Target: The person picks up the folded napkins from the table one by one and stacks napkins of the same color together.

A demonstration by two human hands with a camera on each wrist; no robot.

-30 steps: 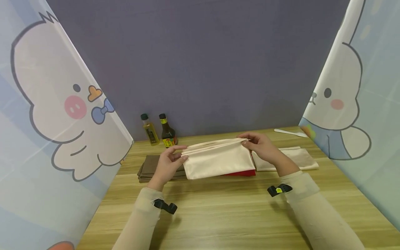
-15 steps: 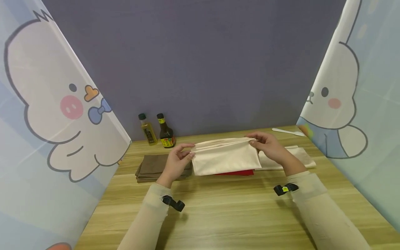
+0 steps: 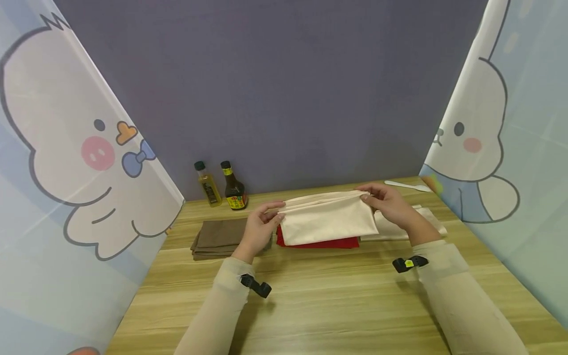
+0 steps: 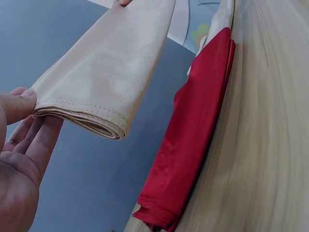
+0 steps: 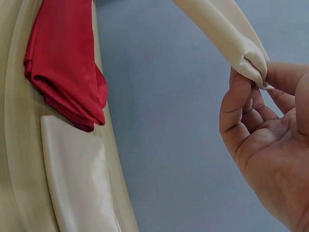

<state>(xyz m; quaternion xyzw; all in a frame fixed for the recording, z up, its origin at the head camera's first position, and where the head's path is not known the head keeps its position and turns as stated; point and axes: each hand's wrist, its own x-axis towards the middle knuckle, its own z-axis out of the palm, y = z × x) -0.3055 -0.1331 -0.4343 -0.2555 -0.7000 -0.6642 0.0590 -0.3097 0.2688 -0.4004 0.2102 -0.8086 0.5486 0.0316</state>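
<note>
A folded cream cloth (image 3: 329,222) hangs in the air between my two hands. My left hand (image 3: 259,229) pinches its left end between thumb and fingers. At the other end, my right hand (image 3: 391,206) pinches the upper corner. The left wrist view shows stitched hems and several layers at the cloth's end (image 4: 91,116). Below the held cloth a folded red cloth (image 3: 328,243) lies on the table, partly hidden in the head view. Another folded cream cloth (image 3: 390,230) lies to its right, partly behind my right hand and wrist.
A folded brown cloth stack (image 3: 222,239) lies left of the red cloth. An oil bottle (image 3: 208,186) and a dark sauce bottle (image 3: 234,190) stand at the back left. Near the back right edge is a white plastic utensil (image 3: 407,186). Printed panels flank the wooden table (image 3: 328,301).
Both hands have moved to the right with the held cream cloth. More of the red cloth now shows at its left, and more of the brown stack is uncovered.
</note>
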